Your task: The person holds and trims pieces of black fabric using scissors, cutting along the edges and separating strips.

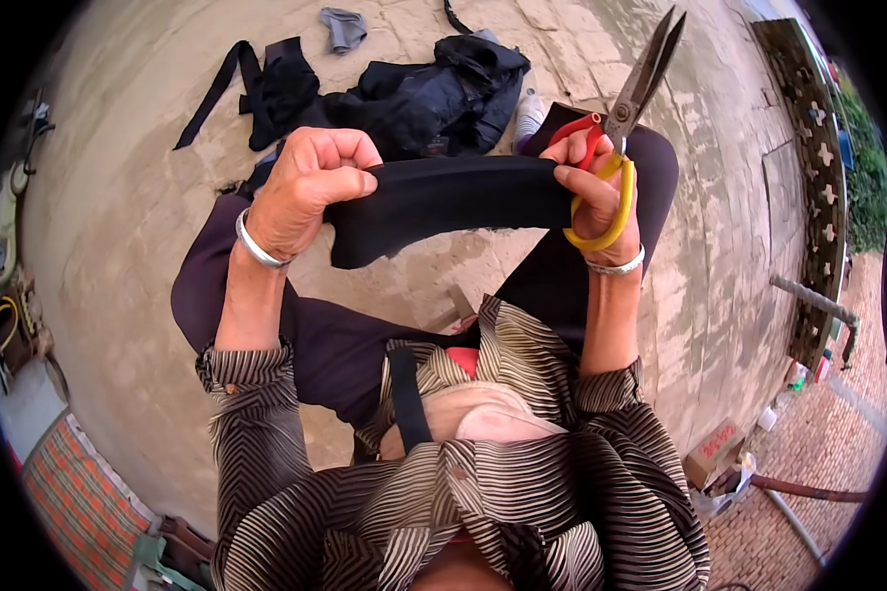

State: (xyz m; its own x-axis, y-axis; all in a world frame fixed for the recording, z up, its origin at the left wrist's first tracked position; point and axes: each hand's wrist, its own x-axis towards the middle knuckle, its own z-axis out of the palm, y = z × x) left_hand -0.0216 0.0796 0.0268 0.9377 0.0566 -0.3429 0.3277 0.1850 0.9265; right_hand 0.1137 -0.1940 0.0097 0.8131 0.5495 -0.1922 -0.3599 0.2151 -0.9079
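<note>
A strip of black cloth (453, 195) is stretched level between my two hands, above my knees. My left hand (301, 192) pinches its left end between thumb and bent fingers. The right end is pinched by my right hand (593, 175), which also carries a pair of scissors (625, 113). One scissor handle is red, the other yellow and looped around the hand. The blades point up and away, slightly apart, clear of the cloth. The strip's lower edge is uneven, with a wider flap hanging near my left hand.
Dark garments (424, 98) lie heaped on the paved ground ahead, near a small grey cloth (343, 30). A narrow black strip (407, 394) rests across my lap. Far right stand a cardboard box (715, 453) and a patterned wall (818, 197); a checked cloth (79, 502) is at lower left.
</note>
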